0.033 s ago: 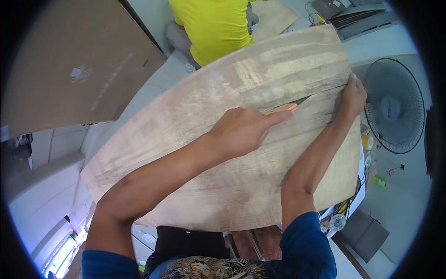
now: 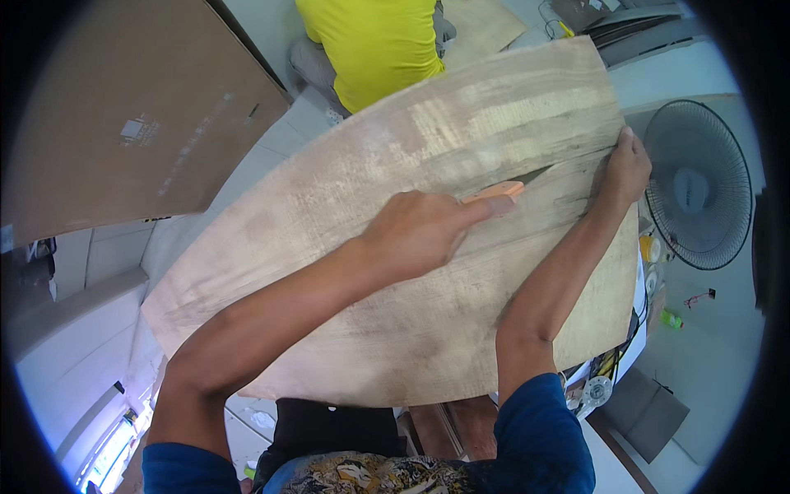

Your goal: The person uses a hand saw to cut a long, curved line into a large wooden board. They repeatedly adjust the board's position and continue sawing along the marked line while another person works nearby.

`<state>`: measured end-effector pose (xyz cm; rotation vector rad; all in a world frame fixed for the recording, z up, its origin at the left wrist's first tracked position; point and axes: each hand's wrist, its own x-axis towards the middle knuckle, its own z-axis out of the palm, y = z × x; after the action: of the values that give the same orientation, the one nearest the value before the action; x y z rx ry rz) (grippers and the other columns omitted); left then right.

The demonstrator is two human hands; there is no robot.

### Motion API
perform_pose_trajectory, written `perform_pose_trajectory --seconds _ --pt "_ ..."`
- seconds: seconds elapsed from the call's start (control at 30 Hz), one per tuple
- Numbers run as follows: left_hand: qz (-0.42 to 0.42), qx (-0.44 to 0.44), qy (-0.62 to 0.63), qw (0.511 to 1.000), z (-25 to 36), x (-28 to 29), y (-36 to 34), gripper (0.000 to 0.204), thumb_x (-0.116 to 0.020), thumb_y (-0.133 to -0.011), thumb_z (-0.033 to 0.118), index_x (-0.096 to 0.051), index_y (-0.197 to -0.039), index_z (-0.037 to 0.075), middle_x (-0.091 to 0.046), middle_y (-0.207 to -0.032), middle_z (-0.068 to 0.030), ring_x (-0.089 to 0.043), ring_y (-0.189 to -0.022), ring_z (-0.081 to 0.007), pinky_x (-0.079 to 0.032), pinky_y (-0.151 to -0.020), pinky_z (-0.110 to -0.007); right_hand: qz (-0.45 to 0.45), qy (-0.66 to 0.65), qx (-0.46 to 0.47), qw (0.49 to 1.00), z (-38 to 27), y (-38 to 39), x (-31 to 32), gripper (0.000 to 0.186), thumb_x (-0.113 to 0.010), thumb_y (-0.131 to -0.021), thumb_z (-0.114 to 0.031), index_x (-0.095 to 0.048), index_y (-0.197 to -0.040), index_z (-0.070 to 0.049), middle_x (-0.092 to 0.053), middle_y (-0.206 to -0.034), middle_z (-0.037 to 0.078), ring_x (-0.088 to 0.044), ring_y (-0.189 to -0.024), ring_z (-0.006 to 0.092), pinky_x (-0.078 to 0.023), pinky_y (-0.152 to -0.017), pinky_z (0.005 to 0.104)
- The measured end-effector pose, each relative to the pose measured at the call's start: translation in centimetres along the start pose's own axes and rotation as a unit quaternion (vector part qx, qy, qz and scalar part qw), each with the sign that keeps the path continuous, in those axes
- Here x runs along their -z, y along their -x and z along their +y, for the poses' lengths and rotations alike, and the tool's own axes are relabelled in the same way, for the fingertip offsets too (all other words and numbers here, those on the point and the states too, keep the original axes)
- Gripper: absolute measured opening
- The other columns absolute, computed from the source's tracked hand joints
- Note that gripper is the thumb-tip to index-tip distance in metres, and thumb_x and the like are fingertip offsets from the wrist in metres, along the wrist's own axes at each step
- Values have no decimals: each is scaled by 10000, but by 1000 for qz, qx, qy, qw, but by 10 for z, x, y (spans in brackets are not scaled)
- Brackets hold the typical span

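We see the left hand (image 2: 420,235) clamped on an orange utility knife (image 2: 496,193) cutting the pale wood-veneer sheet (image 2: 346,272), whose far edge the right hand (image 2: 627,169) grips.

The left hand (image 2: 415,235) covers most of the orange-handled knife (image 2: 496,192), so only the handle's tip and a sliver of blade show. The veneer sheet (image 2: 395,329) hides whatever surface carries it. The person in the yellow shirt (image 2: 370,45) is cut off by the upper edge; small items beside the fan (image 2: 699,185) are too small to identify.
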<state>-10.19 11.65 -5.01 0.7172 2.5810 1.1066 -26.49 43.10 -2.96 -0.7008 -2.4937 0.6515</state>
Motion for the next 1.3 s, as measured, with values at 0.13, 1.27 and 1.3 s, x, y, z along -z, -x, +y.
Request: perform_pose_trajectory --seconds 0.13,1.27,1.3 --pt "-66 87 -37 993 17 39 87 704 -606 -916 70 -474 -1540 370 -633 -722 -94 -653 -629 -288 -534 -566 -422 30 84 -11 996 12 -2 2 474 -568 -970 -457 -767 -1234 -118 -762 -1217 120 -681 -1193 305 -467 -1040 381" --pt "-55 76 -15 995 3 26 96 711 -629 -880 12 -526 -1504 336 -609 -740 -57 -641 -643 -263 -532 -589 -412 17 64 -5 998 12 -6 8 489 -546 -985 -476 -754 -1281 -146 -741 -1282 109 -666 -1222 320 -450 -1066 395" --pt "-78 102 -34 991 8 43 132 729 -638 -860 -2 -532 -1502 326 -591 -704 -44 -630 -610 -248 -520 -554 -401 22 59 5 998 12 -7 6 489 -551 -985 -475 -753 -1281 -142 -744 -1277 107 -668 -1219 317 -451 -1064 396"
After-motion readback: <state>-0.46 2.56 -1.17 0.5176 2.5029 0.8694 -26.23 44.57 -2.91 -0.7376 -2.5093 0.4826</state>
